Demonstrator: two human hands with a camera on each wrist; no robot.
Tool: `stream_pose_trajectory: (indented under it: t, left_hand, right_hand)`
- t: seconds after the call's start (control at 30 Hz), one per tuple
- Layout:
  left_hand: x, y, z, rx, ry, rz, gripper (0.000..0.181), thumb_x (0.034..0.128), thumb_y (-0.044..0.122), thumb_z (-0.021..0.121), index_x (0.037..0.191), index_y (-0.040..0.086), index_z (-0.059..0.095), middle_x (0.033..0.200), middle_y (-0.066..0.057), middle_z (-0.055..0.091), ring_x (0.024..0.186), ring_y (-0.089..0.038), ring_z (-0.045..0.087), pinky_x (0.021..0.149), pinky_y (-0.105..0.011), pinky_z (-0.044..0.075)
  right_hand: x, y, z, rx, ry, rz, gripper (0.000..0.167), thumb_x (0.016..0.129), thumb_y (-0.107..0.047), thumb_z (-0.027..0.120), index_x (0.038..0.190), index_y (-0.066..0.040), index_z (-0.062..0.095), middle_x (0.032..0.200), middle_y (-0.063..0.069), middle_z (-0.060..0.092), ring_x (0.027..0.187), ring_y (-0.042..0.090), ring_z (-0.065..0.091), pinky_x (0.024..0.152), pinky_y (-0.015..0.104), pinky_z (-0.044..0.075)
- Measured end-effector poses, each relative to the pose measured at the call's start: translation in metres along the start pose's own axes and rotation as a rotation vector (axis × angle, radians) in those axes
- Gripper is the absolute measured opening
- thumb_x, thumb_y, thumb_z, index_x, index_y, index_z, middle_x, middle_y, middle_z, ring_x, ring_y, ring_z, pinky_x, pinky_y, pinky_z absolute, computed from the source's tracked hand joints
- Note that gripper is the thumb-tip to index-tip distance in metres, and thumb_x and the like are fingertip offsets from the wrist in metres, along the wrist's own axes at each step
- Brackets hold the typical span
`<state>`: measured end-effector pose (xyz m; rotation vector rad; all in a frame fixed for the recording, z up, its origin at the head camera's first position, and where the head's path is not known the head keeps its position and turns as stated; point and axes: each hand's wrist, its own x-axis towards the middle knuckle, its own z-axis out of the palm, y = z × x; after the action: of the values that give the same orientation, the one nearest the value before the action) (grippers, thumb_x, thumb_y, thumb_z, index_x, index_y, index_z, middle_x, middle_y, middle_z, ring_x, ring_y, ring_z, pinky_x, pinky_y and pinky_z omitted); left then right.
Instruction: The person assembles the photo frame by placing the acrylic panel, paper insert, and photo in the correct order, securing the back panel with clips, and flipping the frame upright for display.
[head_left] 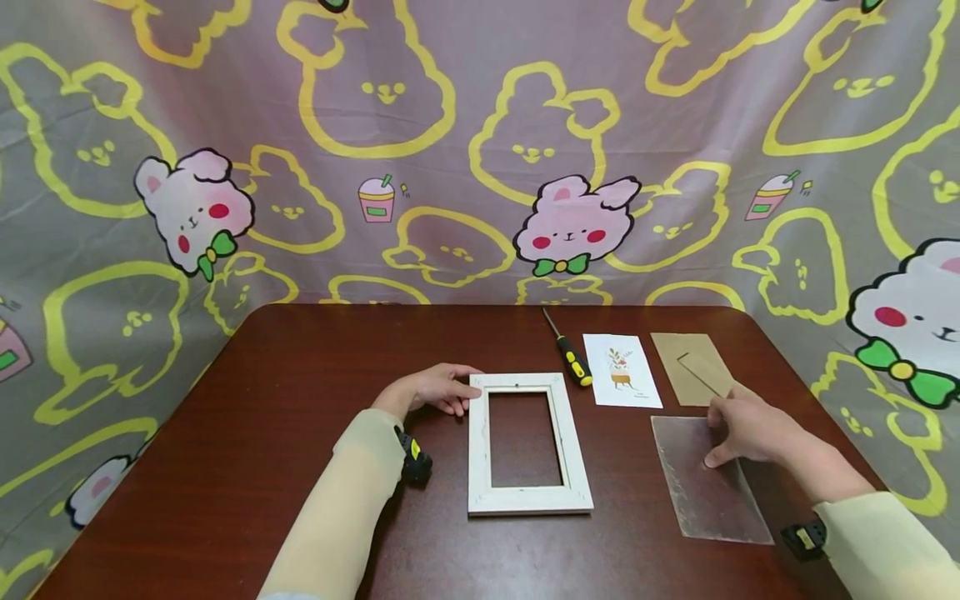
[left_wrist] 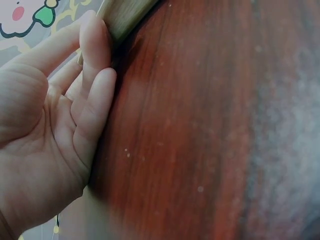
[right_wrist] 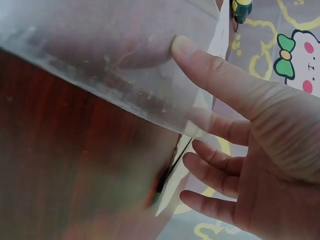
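Note:
A white picture frame [head_left: 478, 450] with an open middle lies on the table. My left hand [head_left: 442, 387] grips its upper left corner; in the left wrist view the fingers meet the pale edge of the frame [left_wrist: 127, 17]. A clear plastic sheet [head_left: 708, 492] is at the right. My right hand [head_left: 757, 425] pinches that sheet near its far right corner. In the right wrist view the thumb presses one face of the sheet [right_wrist: 135, 65] and a finger shows behind it, while the other fingers stand away from it.
Past the right hand lies a brown backing board [head_left: 682, 358] with a thin bent rod [head_left: 701, 379] on it, perhaps a hex key. Beside it are a white card [head_left: 618, 387] with a plant drawing and a black-and-yellow screwdriver [head_left: 572, 362]. A patterned curtain [head_left: 450, 167] hangs behind the table.

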<state>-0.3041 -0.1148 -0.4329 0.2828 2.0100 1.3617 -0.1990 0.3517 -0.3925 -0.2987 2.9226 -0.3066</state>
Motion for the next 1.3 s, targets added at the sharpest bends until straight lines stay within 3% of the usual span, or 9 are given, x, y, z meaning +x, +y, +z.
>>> stream_pose_trajectory:
  t: [0.2, 0.53, 0.77, 1.03, 1.3]
  left_hand:
    - [0.0, -0.001, 0.001, 0.003, 0.009, 0.007, 0.054, 0.095, 0.017, 0.065, 0.144, 0.008, 0.045, 0.069, -0.006, 0.06, 0.054, -0.011, 0.06, 0.055, -0.024, 0.049]
    - [0.0, 0.0, 0.002, 0.005, 0.028, 0.005, 0.055, 0.0946, 0.02, 0.066, 0.144, 0.009, 0.045, 0.071, -0.005, 0.061, 0.054, -0.011, 0.06, 0.056, -0.025, 0.049]
    - [0.001, 0.0, 0.003, 0.004, 0.036, 0.0, 0.055, 0.0943, 0.02, 0.066, 0.144, 0.009, 0.046, 0.07, -0.005, 0.061, 0.054, -0.011, 0.06, 0.055, -0.025, 0.049]
    - [0.001, -0.001, 0.003, 0.002, 0.034, 0.004, 0.054, 0.0947, 0.019, 0.066, 0.144, 0.009, 0.046, 0.07, -0.004, 0.061, 0.053, -0.01, 0.058, 0.054, -0.025, 0.048]
    - [0.0, 0.0, 0.003, 0.017, 0.033, 0.008, 0.054, 0.0947, 0.02, 0.066, 0.144, 0.009, 0.046, 0.071, -0.004, 0.061, 0.055, -0.01, 0.059, 0.056, -0.025, 0.048]
  right_hand:
    - [-0.003, 0.006, 0.004, 0.068, 0.02, -0.024, 0.058, 0.056, -0.031, 0.094, 0.087, -0.006, 0.052, 0.083, 0.006, 0.049, 0.073, 0.022, 0.046, 0.058, 0.036, 0.039]
    - [-0.007, 0.012, 0.01, 0.275, 0.028, -0.078, 0.042, 0.07, -0.005, 0.085, 0.088, -0.003, 0.047, 0.076, 0.003, 0.047, 0.069, 0.018, 0.046, 0.057, 0.031, 0.039]
    - [-0.009, 0.024, 0.004, 0.488, -0.066, -0.167, 0.022, 0.084, 0.009, 0.067, 0.097, 0.005, 0.049, 0.076, 0.005, 0.053, 0.066, 0.015, 0.055, 0.059, 0.029, 0.048]
    - [-0.009, 0.034, -0.007, 0.656, -0.146, -0.108, 0.025, 0.093, 0.001, 0.06, 0.111, 0.011, 0.047, 0.085, 0.012, 0.06, 0.071, 0.021, 0.064, 0.06, 0.034, 0.047]
    - [-0.005, 0.037, -0.016, 0.707, -0.072, -0.165, 0.038, 0.097, -0.006, 0.059, 0.123, 0.015, 0.041, 0.082, 0.009, 0.064, 0.068, 0.02, 0.062, 0.061, 0.032, 0.052]
